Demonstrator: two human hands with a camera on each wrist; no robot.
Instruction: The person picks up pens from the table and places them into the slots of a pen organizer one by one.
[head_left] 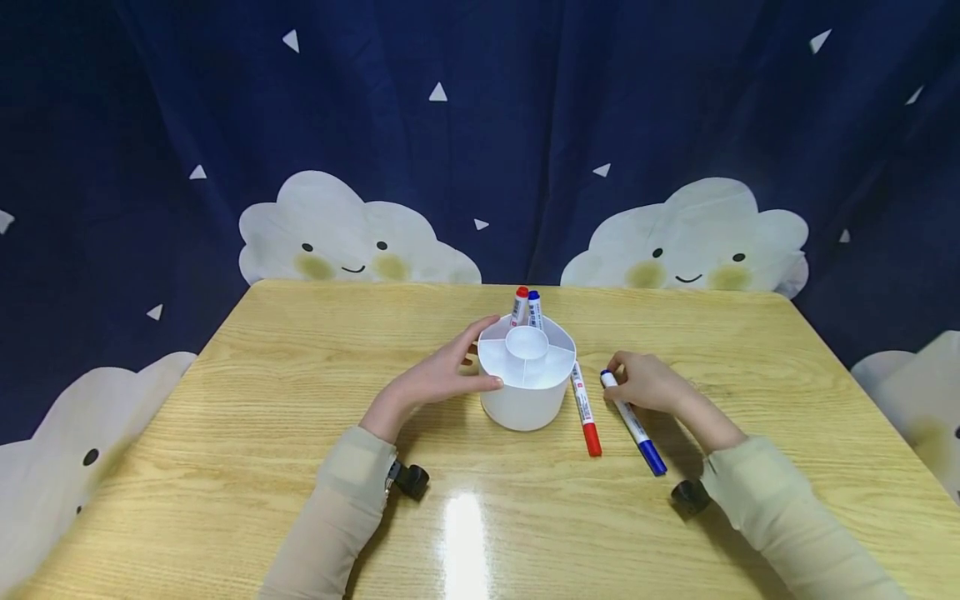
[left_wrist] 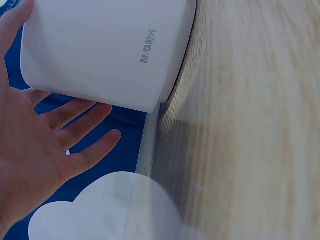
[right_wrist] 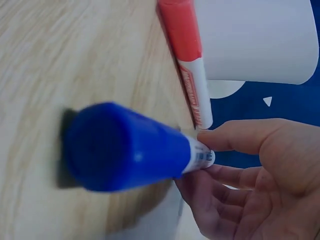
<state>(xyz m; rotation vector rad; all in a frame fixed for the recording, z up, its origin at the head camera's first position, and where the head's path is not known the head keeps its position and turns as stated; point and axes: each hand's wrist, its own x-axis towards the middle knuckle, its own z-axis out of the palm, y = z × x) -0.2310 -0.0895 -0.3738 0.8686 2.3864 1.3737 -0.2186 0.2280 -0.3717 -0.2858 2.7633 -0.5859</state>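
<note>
While my left hand [head_left: 438,379] rests open-fingered against the white holder [head_left: 527,392] mid-table, my right hand [head_left: 651,383] pinches the blue marker [head_left: 633,425] beside it.

A: Pen holder [head_left: 525,400] colour?
B: White. Two markers lie to its right: one red-capped [head_left: 584,410], one blue-capped [head_left: 632,423].
A: Table [head_left: 262,392]?
B: Light wood grain. Curtain [head_left: 525,142]: navy, white clouds.
</note>
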